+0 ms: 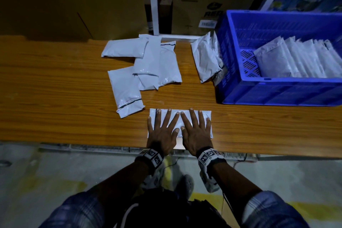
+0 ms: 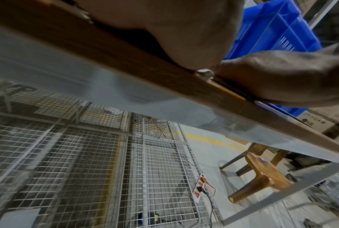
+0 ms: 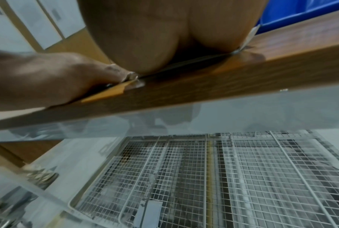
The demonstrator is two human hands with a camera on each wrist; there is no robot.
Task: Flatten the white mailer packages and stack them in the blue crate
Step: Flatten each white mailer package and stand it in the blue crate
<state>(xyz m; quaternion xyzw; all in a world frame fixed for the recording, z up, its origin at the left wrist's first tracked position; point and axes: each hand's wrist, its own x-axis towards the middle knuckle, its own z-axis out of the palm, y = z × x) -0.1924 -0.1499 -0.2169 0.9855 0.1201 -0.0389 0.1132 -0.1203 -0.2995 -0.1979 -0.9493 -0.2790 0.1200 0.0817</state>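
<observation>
- At centre left of the head view, your loose pile of white mailers (image 1: 146, 65) lies overlapped on the wooden table (image 1: 55, 89).
- At lower centre, your left hand (image 1: 162, 133) presses flat, fingers spread wide, on one white mailer (image 1: 178, 116) near the table's front edge.
- Beside it, thumbs nearly touching, your right hand (image 1: 197, 133) presses likewise, fingers splayed.
- At upper right, the blue crate (image 1: 277, 90) holds a row of mailers; more lean on its left wall.

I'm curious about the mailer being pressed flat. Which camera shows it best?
The head view: the mailer lies whole on the table under both flat hands. Each wrist view catches only a thin edge of it beneath the palm.
</observation>
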